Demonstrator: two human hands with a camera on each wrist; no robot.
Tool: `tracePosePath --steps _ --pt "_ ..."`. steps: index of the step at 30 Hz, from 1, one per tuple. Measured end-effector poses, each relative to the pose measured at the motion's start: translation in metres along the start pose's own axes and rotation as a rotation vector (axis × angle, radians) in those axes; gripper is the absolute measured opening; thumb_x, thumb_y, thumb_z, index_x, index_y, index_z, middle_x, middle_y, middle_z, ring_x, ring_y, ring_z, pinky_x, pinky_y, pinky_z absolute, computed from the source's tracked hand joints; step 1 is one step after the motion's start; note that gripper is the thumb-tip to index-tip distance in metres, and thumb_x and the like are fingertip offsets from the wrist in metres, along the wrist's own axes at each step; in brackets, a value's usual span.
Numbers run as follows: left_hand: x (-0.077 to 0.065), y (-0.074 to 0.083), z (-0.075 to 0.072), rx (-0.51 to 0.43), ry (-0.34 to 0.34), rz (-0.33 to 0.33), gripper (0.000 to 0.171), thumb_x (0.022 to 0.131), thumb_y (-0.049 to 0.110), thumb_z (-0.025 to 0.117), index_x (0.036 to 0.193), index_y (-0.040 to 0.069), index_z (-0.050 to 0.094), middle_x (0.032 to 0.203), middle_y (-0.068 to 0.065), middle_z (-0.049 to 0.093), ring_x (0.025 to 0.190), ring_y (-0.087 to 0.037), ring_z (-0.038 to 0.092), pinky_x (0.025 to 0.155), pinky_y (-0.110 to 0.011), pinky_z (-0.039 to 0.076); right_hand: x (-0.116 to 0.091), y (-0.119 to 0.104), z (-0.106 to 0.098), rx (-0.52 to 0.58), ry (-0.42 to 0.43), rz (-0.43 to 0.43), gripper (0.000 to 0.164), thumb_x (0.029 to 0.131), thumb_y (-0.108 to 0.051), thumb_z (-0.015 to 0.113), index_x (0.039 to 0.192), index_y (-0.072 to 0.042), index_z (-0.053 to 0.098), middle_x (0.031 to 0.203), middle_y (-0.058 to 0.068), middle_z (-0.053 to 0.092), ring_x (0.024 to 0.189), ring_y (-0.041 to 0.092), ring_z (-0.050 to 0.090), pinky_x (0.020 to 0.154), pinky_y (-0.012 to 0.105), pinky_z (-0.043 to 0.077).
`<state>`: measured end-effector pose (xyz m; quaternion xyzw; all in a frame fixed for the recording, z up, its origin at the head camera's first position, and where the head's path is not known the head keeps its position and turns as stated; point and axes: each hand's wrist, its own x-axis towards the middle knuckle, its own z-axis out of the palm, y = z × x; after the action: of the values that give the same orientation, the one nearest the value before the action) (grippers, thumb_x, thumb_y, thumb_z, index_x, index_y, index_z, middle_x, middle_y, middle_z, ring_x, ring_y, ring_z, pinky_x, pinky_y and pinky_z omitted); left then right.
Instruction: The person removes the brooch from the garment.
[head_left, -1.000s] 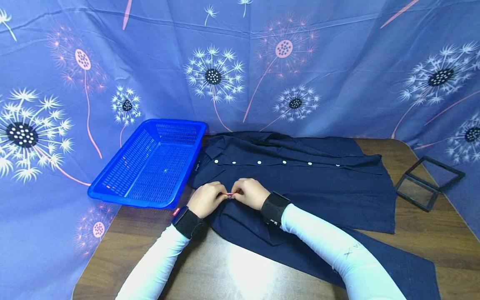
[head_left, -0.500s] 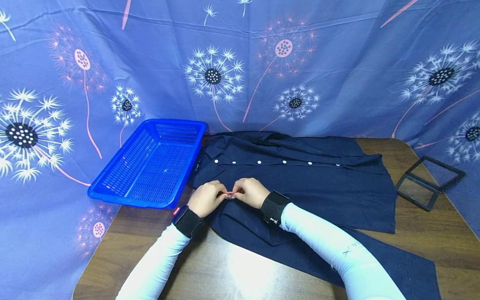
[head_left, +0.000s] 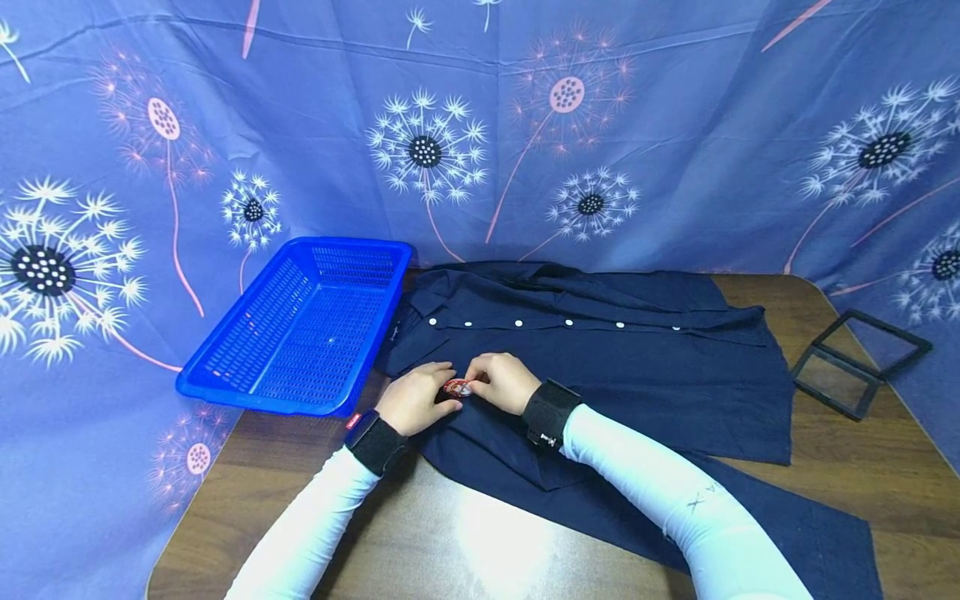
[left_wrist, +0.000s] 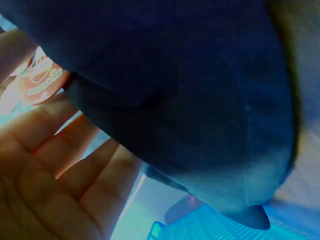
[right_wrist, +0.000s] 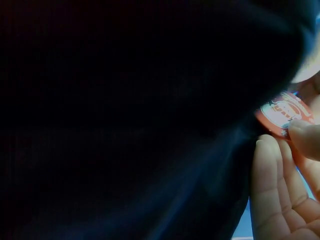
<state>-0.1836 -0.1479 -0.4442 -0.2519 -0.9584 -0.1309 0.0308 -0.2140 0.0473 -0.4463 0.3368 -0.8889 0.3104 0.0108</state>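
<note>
A dark navy shirt (head_left: 585, 375) with white buttons lies spread on the wooden table. Against its upper front is a round red button badge (head_left: 456, 387) with a pale printed picture. My right hand (head_left: 504, 383) pinches the badge's edge; in the right wrist view the thumb lies on the face of the badge (right_wrist: 285, 114). My left hand (head_left: 415, 400) is beside it, thumb and fingers parted. In the left wrist view its fingers (left_wrist: 95, 160) are extended under the navy cloth, close to the badge (left_wrist: 42, 82). The back of the badge is hidden.
A blue plastic basket (head_left: 367, 379) stands at the left, partly beside the shirt's collar. At the right edge of the table (head_left: 247, 500) is a black hinged square frame (head_left: 855, 367). A blue dandelion-print curtain (head_left: 480, 67) hangs behind.
My left hand has let go of the badge, its thumb and fingers spreading apart. The badge has tipped so more of its printed face shows. My right hand keeps its pinch.
</note>
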Motion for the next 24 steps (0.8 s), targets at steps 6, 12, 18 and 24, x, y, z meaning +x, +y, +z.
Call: tracePosePath --steps 6,12,18,24 --pt "0.0008 -0.0025 0.0046 0.014 -0.079 -0.035 0.062 0.084 0.043 0.074 0.129 0.003 0.063 0.139 -0.014 0.059 0.130 -0.032 0.055 0.109 -0.044 0.042 -0.0004 0.0018 0.0008 0.027 -0.002 0.022 0.003 0.083 -0.006 0.071 0.080 -0.009 0.070 0.078 0.000 0.071 0.071 0.009 0.061 0.066 0.023 0.046" --pt "0.0030 -0.0050 0.0066 0.003 -0.141 -0.065 0.062 0.085 0.046 0.073 0.129 0.003 0.063 0.140 -0.015 0.057 0.132 -0.030 0.053 0.108 -0.045 0.043 0.0007 0.0047 0.0028 0.065 -0.007 0.035 0.006 0.082 -0.004 0.071 0.080 -0.009 0.070 0.075 0.000 0.070 0.068 0.006 0.058 0.064 0.021 0.044" --pt "0.0034 -0.0060 0.0054 -0.016 -0.161 -0.071 0.062 0.085 0.045 0.072 0.130 0.004 0.062 0.144 -0.016 0.053 0.134 -0.034 0.051 0.110 -0.046 0.041 0.0037 0.0061 0.0024 0.139 -0.052 0.091 0.003 0.085 -0.005 0.068 0.083 -0.004 0.070 0.073 0.002 0.070 0.063 0.002 0.053 0.060 0.017 0.042" --pt "0.0028 -0.0065 0.0066 -0.002 -0.164 -0.061 0.066 0.084 0.047 0.073 0.132 0.003 0.060 0.145 -0.017 0.052 0.134 -0.035 0.050 0.110 -0.045 0.041 0.0041 0.0058 0.0016 0.212 -0.089 0.148 0.004 0.087 -0.003 0.067 0.083 -0.003 0.070 0.069 0.004 0.069 0.058 0.000 0.054 0.053 0.016 0.043"
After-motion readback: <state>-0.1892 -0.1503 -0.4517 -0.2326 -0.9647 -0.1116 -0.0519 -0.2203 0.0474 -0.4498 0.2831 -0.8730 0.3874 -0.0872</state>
